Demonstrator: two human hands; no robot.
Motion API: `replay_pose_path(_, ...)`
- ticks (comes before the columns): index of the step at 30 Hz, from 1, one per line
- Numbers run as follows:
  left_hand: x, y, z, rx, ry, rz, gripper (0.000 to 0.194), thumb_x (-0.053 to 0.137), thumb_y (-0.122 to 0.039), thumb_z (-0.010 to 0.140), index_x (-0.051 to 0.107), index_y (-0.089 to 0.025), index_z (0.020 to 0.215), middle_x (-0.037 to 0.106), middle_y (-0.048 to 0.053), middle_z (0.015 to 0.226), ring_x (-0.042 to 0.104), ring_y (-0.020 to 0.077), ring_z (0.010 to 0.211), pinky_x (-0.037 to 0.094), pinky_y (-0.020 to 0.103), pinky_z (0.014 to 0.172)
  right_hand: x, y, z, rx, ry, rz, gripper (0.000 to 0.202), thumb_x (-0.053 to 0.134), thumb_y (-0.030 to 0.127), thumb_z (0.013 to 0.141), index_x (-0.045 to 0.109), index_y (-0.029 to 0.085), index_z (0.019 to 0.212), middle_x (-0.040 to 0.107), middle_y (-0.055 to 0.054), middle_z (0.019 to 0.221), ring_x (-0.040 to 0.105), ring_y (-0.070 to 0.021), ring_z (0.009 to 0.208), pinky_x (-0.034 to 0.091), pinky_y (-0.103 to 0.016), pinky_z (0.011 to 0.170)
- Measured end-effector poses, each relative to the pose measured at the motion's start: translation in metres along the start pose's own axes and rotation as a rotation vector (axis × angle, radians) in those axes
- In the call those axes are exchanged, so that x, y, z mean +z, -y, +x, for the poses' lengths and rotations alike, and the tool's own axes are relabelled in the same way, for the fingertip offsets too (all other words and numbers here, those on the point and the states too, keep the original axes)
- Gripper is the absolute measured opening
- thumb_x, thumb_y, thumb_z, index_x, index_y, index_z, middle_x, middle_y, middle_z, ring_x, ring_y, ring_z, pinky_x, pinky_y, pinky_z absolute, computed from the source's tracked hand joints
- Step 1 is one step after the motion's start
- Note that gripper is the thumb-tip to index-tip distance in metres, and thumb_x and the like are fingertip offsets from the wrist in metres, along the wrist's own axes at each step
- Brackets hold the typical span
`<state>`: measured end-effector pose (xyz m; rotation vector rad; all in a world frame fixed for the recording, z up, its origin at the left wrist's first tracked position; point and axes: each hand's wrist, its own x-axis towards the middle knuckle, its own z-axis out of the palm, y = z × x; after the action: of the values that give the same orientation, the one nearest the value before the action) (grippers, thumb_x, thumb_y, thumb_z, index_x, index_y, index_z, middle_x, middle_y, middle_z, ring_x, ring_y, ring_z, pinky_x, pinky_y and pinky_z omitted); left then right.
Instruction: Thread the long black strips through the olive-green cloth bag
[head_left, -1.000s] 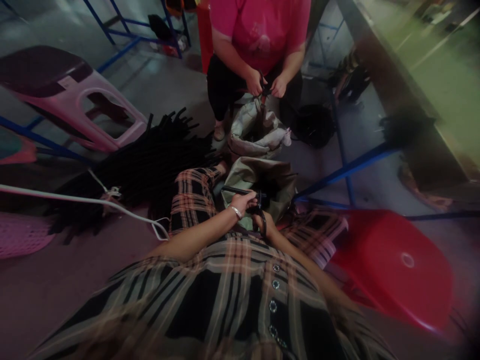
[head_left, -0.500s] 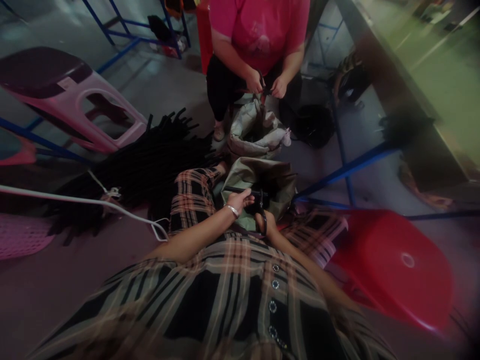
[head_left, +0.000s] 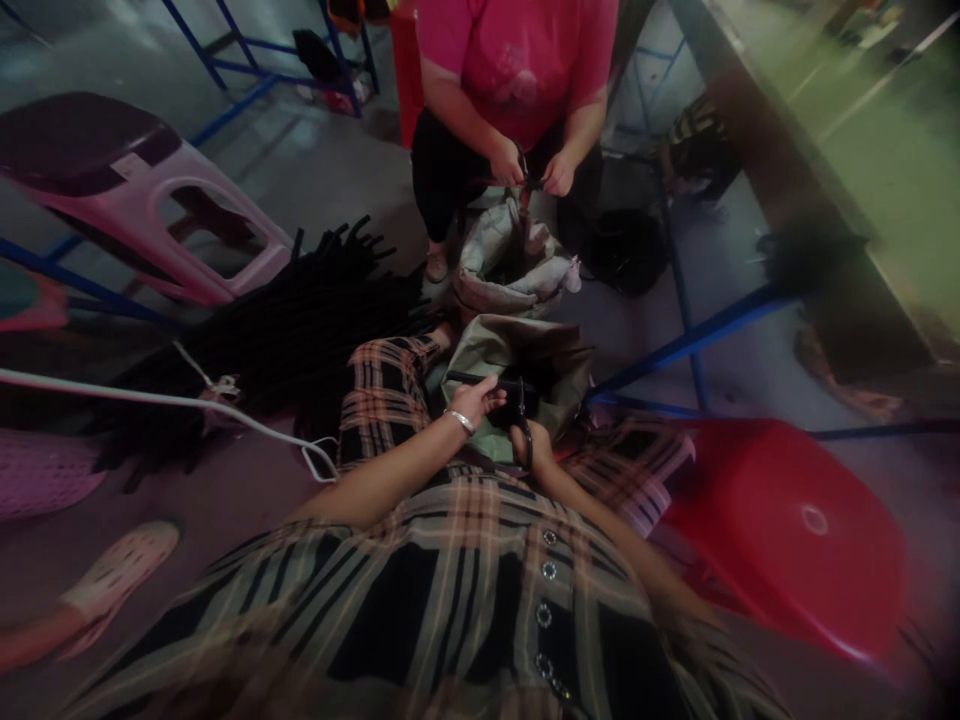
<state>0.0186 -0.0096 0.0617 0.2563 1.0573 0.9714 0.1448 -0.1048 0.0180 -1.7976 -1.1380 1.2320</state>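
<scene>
My left hand [head_left: 474, 402], with a silver bangle at the wrist, grips a long black tube [head_left: 463, 378] held roughly level. Just to its right, my right hand [head_left: 541, 446] is closed around the black handle of scissors [head_left: 528, 447], whose blades point away from me and stand at the tube. Both hands are over the mouth of an open greenish sack [head_left: 486, 336] between my knees. The sack's inside is dark, and its contents are hard to make out.
A bundle of long black tubes [head_left: 300, 320] lies left on the floor. Opposite sits a person in a pink shirt [head_left: 517, 60], hands over a pale sack [head_left: 495, 295]. A pink stool [head_left: 142, 200], a white cord [head_left: 150, 392], a red stool [head_left: 795, 530] and blue table legs [head_left: 690, 340] surround me.
A foot in a light clog has come into view at the lower left. My left fingers have shifted very slightly on the tube; the scissors stay at nearly the same place.
</scene>
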Motion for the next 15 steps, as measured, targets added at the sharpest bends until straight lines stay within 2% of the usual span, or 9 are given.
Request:
replay_pose_path(3, -0.001, -0.001, 0.0, 0.004, -0.006, -0.011, 0.012, 0.07, -0.011, 0.075, 0.058, -0.009, 0.073, 0.063, 0.003, 0.06, 0.064, 0.0141, 0.052, 0.053, 0.024, 0.048, 0.0, 0.0, 0.0, 0.022, 0.0, 0.015, 0.02, 0.05, 0.037, 0.073, 0.047, 0.02, 0.062, 0.045, 0.005, 0.045, 0.045, -0.0095, 0.034, 0.035, -0.019, 0.034)
replay_pose_path(11, -0.001, -0.003, 0.003, 0.002, -0.038, -0.029, 0.013, 0.07, -0.009, 0.074, 0.057, -0.01, 0.072, 0.063, 0.002, 0.06, 0.064, 0.0131, 0.053, 0.055, 0.024, 0.053, -0.002, 0.006, -0.002, -0.034, -0.031, -0.043, 0.023, 0.049, 0.035, 0.073, 0.044, 0.02, 0.056, 0.043, 0.004, 0.046, 0.04, -0.0071, 0.037, 0.033, -0.018, 0.036)
replay_pose_path(15, -0.002, -0.005, 0.005, 0.01, -0.052, -0.048, 0.013, 0.07, -0.009, 0.074, 0.057, -0.01, 0.072, 0.063, 0.002, 0.06, 0.065, 0.0138, 0.052, 0.055, 0.025, 0.054, -0.003, 0.01, -0.003, 0.013, -0.03, 0.011, 0.022, 0.051, 0.036, 0.072, 0.042, 0.021, 0.058, 0.042, 0.005, 0.045, 0.041, -0.0074, 0.036, 0.033, -0.018, 0.035)
